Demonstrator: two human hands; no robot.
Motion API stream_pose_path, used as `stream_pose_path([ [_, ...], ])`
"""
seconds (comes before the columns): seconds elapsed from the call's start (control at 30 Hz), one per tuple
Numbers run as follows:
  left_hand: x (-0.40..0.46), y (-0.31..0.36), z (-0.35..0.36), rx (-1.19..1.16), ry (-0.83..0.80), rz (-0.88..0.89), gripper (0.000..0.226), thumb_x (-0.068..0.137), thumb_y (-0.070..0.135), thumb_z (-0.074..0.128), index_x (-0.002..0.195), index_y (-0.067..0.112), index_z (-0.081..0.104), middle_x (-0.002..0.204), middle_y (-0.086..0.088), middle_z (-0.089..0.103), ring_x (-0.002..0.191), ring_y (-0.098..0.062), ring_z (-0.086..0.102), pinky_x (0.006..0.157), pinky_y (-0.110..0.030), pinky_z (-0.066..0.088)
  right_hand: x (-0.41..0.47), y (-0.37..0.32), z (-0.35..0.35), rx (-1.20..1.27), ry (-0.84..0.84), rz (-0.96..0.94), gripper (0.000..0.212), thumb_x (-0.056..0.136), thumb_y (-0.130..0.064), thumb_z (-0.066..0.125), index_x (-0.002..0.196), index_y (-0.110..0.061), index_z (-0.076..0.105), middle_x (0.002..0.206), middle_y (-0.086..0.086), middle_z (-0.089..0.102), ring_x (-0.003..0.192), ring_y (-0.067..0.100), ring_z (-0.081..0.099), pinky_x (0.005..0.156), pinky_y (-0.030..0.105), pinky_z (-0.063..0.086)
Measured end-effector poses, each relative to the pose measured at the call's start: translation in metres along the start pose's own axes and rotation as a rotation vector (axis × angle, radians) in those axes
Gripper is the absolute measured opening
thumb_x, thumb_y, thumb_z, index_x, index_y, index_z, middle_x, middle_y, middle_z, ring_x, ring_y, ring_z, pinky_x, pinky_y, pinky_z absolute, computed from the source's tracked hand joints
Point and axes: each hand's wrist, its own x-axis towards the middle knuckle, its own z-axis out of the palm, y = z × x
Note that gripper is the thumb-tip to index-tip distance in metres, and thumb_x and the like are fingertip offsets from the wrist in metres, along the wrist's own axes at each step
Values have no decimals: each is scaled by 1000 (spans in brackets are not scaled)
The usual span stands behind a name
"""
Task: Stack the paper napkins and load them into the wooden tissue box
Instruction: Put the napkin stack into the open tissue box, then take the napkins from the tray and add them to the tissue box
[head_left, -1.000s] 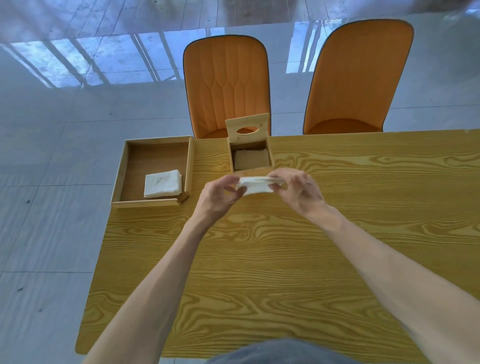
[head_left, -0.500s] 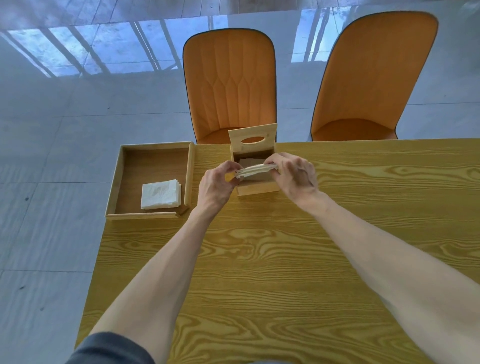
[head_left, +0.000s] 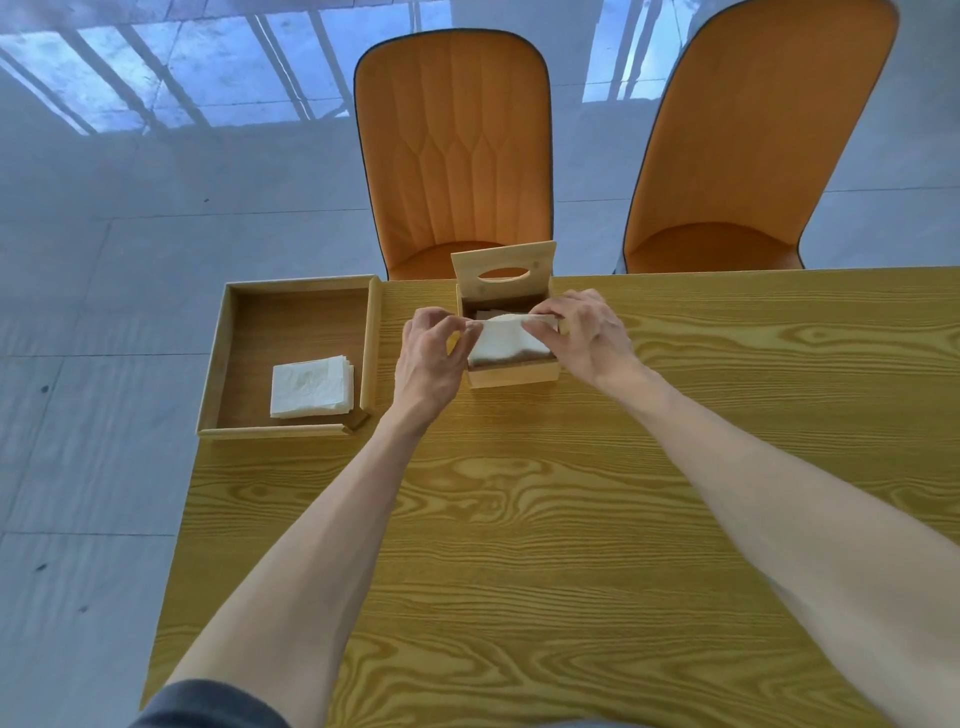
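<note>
We pinch the napkins (head_left: 506, 340) with both hands (head_left: 434, 358) (head_left: 584, 338) over the box (head_left: 514, 371); they seem tilted, so an edge may snag the rim.

Both hands, left (head_left: 428, 358) and right (head_left: 584, 332), pinch napkin stack (head_left: 506, 340) over open box (head_left: 514, 371); more napkins (head_left: 310, 387) in tray (head_left: 223, 332).
</note>
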Motion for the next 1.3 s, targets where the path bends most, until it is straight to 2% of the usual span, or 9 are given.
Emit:
stream_pose_path([
  [0.1,8,5,5,-38,-33,-93,37,97,46,52,112,17,68,132,-6,50,127,-21,41,87,-30,34,9,-4,4,-42,40,105,33,94,-47,55,108,-22,72,115,6,58,114,24,47,86,30,39],
  [0.3,20,9,19,-7,71,-163,34,94,46,57,112,20,68,128,-3,57,120,-22,51,80,-31,38,23,-11,16,-118,155,202,22,89,-39,67,103,-23,73,108,5,56,102,23,50,79,32,47],
  [0.43,25,17,24,95,207,-143,30,91,31,65,120,21,60,127,-2,59,117,-22,56,74,-31,41,27,-11,23,-118,228,186,19,87,-22,71,105,-19,70,110,5,60,102,23,54,80,29,44],
  [0.53,28,16,26,31,233,-198,32,89,28,69,116,17,54,118,-1,64,108,-22,62,74,-33,44,28,-8,32,-200,274,199,26,81,-9,75,101,-19,64,109,3,60,97,20,58,73,23,37],
  [0.7,25,8,22,-62,204,-256,35,89,35,68,114,17,51,110,0,69,95,-19,66,76,-34,51,21,-7,34,-75,302,230,29,80,-19,77,102,-15,58,112,7,60,99,22,60,79,33,50],
  [0.8,18,4,17,-103,186,-249,35,92,42,62,115,17,54,110,-2,71,93,-18,67,78,-37,56,12,-9,31,-22,339,231,25,83,-20,73,102,-16,58,114,7,60,101,23,60,83,36,50],
  [1.0,-8,-12,-11,-79,222,-266,33,97,45,52,117,19,59,109,-1,72,96,-17,68,79,-39,58,-17,-26,27,1,472,145,26,92,-35,58,111,-19,57,123,5,54,115,21,49,90,33,35],
  [1.13,-28,-41,-45,-38,279,-326,30,96,39,54,117,19,61,106,-1,72,95,-18,68,80,-41,58,-27,-66,33,-22,549,-26,24,91,-29,62,112,-18,60,115,4,58,109,20,52,89,28,35],
  [1.3,-45,-84,-89,23,347,-399,30,95,35,57,121,19,59,111,-3,71,98,-20,68,80,-36,55,-22,-121,61,219,337,-187,17,93,-15,62,110,-12,65,102,2,67,84,10,62,78,29,56],
])
